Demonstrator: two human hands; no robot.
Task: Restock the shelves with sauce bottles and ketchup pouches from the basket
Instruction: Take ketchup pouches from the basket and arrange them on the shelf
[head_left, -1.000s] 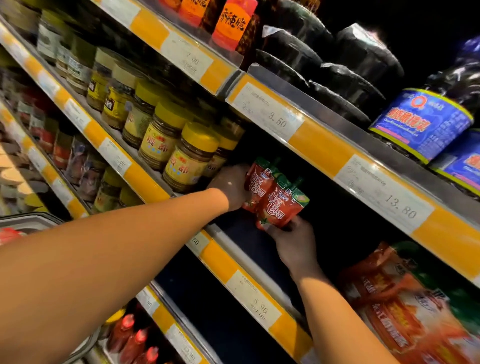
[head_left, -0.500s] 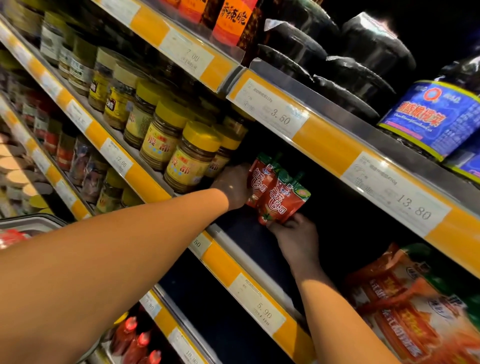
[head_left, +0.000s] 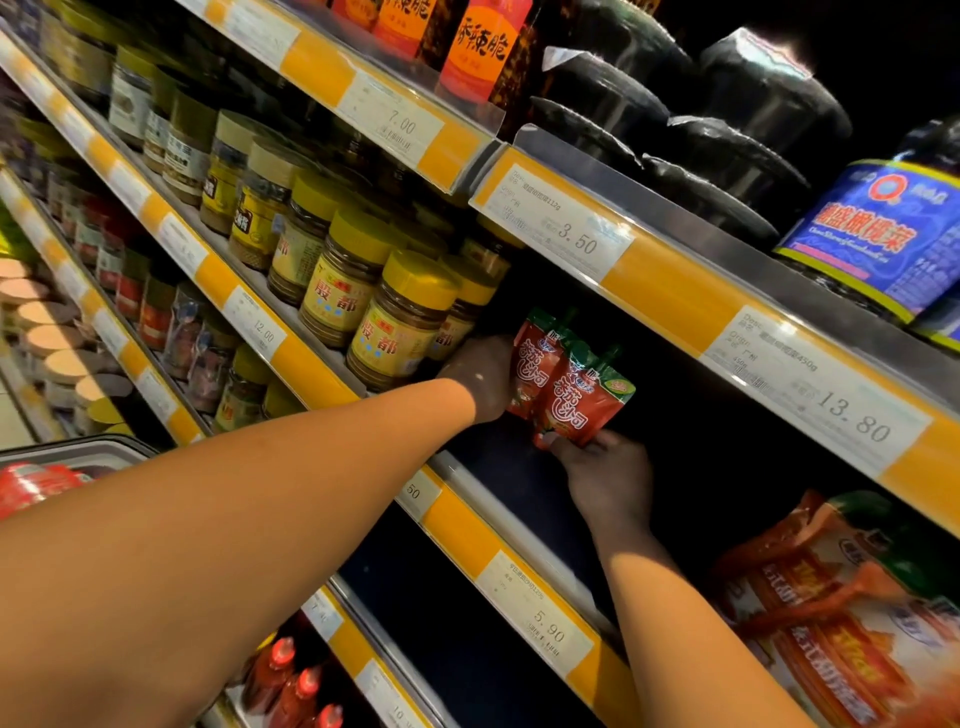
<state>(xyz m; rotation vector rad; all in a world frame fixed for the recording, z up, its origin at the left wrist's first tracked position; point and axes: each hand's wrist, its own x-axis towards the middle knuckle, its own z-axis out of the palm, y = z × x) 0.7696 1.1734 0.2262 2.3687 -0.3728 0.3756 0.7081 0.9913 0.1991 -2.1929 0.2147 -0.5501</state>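
Two red ketchup pouches with green tops stand side by side on the dark middle shelf (head_left: 498, 457), just right of the yellow-lidded jars. My left hand (head_left: 480, 374) reaches in from the left and holds the left ketchup pouch (head_left: 530, 358); its fingers are hidden behind the pouch. My right hand (head_left: 608, 478) comes from below and pinches the bottom edge of the right ketchup pouch (head_left: 584, 400). The basket (head_left: 78, 449) shows at the lower left with red packs (head_left: 31, 486) inside.
Yellow-lidded sauce jars (head_left: 400, 332) crowd the shelf left of the pouches. The price rail (head_left: 670, 291) of the shelf above hangs close overhead. Large orange bags (head_left: 841, 623) lie at the lower right. Red-capped bottles (head_left: 283, 670) stand on the bottom shelf.
Both hands have stayed on the two pouches, nudging them slightly deeper onto the shelf. My right hand has slid a little lower, to the pouch's bottom edge.
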